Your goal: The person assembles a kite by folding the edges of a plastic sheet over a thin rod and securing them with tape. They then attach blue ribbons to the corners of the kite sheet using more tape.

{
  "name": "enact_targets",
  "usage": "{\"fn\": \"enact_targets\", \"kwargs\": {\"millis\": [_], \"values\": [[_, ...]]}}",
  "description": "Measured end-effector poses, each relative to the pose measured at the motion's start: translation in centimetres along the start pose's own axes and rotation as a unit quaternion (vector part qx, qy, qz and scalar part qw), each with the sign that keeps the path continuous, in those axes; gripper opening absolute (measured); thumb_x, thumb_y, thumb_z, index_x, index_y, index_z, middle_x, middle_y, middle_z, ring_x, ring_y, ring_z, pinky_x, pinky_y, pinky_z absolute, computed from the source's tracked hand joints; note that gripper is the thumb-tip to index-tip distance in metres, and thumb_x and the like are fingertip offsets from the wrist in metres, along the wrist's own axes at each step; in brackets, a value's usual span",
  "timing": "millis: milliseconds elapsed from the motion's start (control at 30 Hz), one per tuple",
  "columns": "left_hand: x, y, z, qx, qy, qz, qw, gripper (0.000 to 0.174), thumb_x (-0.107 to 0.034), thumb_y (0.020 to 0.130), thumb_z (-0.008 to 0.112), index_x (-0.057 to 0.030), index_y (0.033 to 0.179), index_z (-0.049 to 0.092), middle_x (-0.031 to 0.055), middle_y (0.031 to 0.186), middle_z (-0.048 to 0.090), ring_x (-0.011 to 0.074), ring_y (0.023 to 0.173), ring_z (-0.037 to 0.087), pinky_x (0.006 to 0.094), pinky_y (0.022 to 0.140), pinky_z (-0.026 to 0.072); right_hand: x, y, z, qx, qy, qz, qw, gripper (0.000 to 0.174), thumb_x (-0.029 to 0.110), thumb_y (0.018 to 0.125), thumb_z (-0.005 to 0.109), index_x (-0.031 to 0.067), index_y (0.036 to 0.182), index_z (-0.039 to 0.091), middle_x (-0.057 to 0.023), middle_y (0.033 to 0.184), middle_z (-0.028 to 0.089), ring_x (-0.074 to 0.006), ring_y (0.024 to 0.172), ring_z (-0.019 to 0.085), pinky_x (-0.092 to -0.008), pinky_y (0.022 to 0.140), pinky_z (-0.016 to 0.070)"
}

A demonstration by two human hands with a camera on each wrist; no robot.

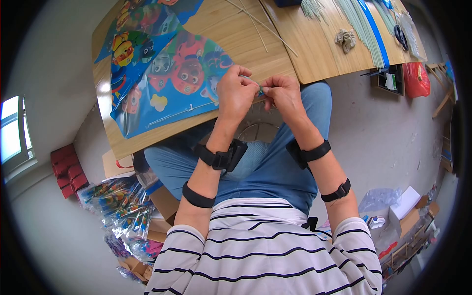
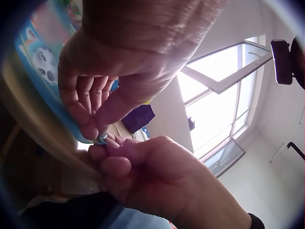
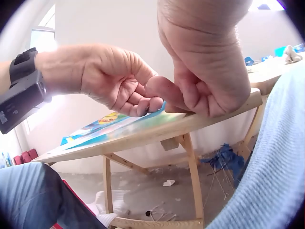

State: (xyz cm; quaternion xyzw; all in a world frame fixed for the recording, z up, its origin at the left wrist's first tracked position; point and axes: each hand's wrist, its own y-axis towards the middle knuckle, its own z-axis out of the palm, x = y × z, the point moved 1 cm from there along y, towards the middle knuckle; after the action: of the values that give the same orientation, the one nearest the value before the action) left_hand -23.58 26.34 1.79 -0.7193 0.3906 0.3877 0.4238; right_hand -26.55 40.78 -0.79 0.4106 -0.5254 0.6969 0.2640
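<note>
L hand (image 1: 236, 96) & R hand (image 1: 285, 96) both pinch the R corner of the blue cartoon-print plastic sheet (image 1: 169, 105) w/ thumb + fingertips, just beside each other, at the table's (image 1: 246, 42) near edge. Thin rod (image 1: 199, 105) lies along sheet's near side. Loose sticks (image 1: 258, 32) farther; far R, crumpled rag (image 1: 345, 41), stick bundle (image 1: 358, 33), scissors (image 1: 400, 37).

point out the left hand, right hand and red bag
Left hand (image 1: 234, 97): head view, on the back of the hand.
Right hand (image 1: 286, 96): head view, on the back of the hand.
Red bag (image 1: 416, 80): head view, on its front side.
</note>
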Motion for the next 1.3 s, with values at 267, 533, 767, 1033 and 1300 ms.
{"fn": "enact_targets", "kwargs": {"millis": [267, 533, 767, 1033, 1300], "values": [[0.7, 1.1, -0.4, 0.049, -0.047, -0.028, 0.997, 0.034, 0.007, 0.077, 0.072, 0.0060, 0.108, 0.059, 0.0131, 0.082, 0.073, 0.0152, 0.066, 0.069, 0.0259, 0.060, 0.0551, -0.4, 0.1, 0.0, -0.006, 0.036, -0.007, 0.999, 0.009, -0.005, 0.089, 0.060, -0.0053, 0.087, 0.069, -0.0091, 0.070, 0.067, -0.0141, 0.046, 0.060, -0.0291, 0.043, 0.0461], [0.1, 1.7, -0.8, 0.082, -0.051, -0.048, 0.994, 0.036, 0.005, 0.076, 0.073, 0.0058, 0.110, 0.060, 0.0113, 0.081, 0.071, 0.0133, 0.064, 0.066, 0.0254, 0.058, 0.0528, -0.2, 0.0, 0.1, -0.008, 0.026, -0.012, 1.000, 0.009, -0.005, 0.089, 0.061, -0.0052, 0.087, 0.070, -0.0092, 0.071, 0.067, -0.0139, 0.047, 0.060, -0.0290, 0.042, 0.0463], [2.0, 2.0, 0.1, 0.041, -0.016, 0.011, 0.999, 0.033, 0.005, 0.075, 0.071, 0.0053, 0.106, 0.059, 0.0083, 0.078, 0.069, 0.0119, 0.066, 0.064, 0.0263, 0.059, 0.0514, -0.2, -0.1, 0.3, -0.022, 0.008, -0.024, 0.999, 0.010, -0.005, 0.088, 0.061, -0.0050, 0.088, 0.071, -0.0093, 0.070, 0.067, -0.0140, 0.047, 0.061, -0.0288, 0.043, 0.0470], [0.8, 1.3, -0.6, 0.034, -0.029, 0.012, 0.999, 0.026, 0.004, 0.078, 0.070, 0.0037, 0.102, 0.061, 0.0073, 0.081, 0.069, 0.0114, 0.069, 0.065, 0.0262, 0.062, 0.0521, -0.1, -0.1, 0.0, -0.040, -0.029, -0.035, 0.998, 0.011, -0.003, 0.087, 0.061, -0.0068, 0.089, 0.071, -0.0109, 0.069, 0.068, -0.0157, 0.048, 0.062, -0.0302, 0.045, 0.0498], [2.3, -3.9, -1.2, 0.004, 0.078, 0.083, 0.993, 0.017, 0.001, 0.083, 0.072, -0.0004, 0.098, 0.064, 0.0054, 0.080, 0.067, 0.0108, 0.072, 0.065, 0.0267, 0.065, 0.0526, 0.0, -2.5, -0.2, -0.070, -0.138, 0.005, 0.988, 0.008, 0.000, 0.084, 0.065, -0.0030, 0.086, 0.072, -0.0134, 0.071, 0.071, -0.0223, 0.056, 0.070, -0.0354, 0.051, 0.0544]]}}
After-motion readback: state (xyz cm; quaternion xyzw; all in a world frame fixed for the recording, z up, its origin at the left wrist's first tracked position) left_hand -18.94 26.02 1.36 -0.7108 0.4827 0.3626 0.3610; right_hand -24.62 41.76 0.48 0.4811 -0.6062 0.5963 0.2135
